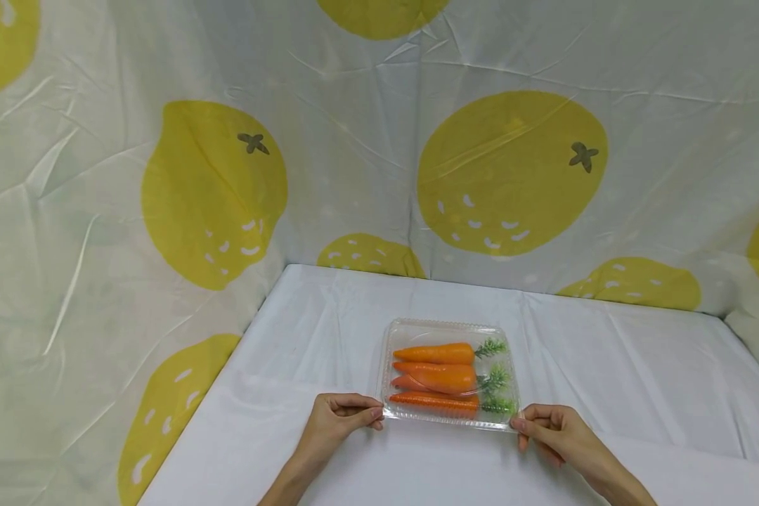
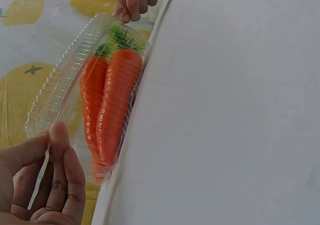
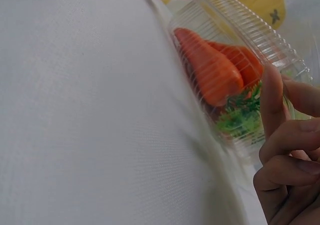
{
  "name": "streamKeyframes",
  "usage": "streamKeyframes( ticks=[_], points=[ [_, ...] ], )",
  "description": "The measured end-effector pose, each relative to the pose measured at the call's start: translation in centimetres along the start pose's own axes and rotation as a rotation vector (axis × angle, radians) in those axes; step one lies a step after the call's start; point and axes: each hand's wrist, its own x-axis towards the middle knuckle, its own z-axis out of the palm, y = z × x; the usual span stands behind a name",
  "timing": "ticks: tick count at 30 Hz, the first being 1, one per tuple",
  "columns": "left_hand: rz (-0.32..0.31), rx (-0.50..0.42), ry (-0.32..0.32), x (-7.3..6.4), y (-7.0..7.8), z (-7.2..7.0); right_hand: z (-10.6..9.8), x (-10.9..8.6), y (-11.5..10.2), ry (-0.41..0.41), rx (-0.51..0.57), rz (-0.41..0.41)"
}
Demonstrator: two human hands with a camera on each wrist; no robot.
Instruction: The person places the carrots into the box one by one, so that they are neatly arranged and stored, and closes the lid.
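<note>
A clear plastic clamshell box (image 1: 444, 325) with a ribbed rim lies near the middle of the white-covered table, its lid down. Inside are several orange carrots (image 1: 439, 377) with green leafy tops (image 1: 496, 379), tips to the left. My left hand (image 1: 335, 422) pinches the near left corner of the rim between thumb and fingers. At the near right corner, my right hand (image 1: 559, 432) pinches the rim in the same way. Both wrist views show the rim between thumb and index finger, with the carrots (image 2: 117, 102) visible through the ribbed wall.
A white cloth (image 1: 639, 379) covers the table. Behind it and along its left side hangs a pale, creased curtain (image 1: 354, 154) printed with large yellow lemons.
</note>
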Motion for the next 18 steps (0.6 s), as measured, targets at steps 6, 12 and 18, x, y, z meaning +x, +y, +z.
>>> streamKeyframes(
  ticks=[6, 12, 18],
  points=[
    [0.009, 0.002, -0.006, -0.01, 0.11, 0.00, 0.17, 0.05, -0.02, 0.020, 0.000, 0.005],
    [0.006, -0.003, -0.014, 0.01, 0.05, -0.06, 0.19, 0.11, 0.14, 0.011, 0.016, -0.009],
    [0.003, 0.001, -0.013, 0.00, 0.02, -0.08, 0.29, 0.16, 0.17, 0.028, 0.024, -0.015]
  ],
)
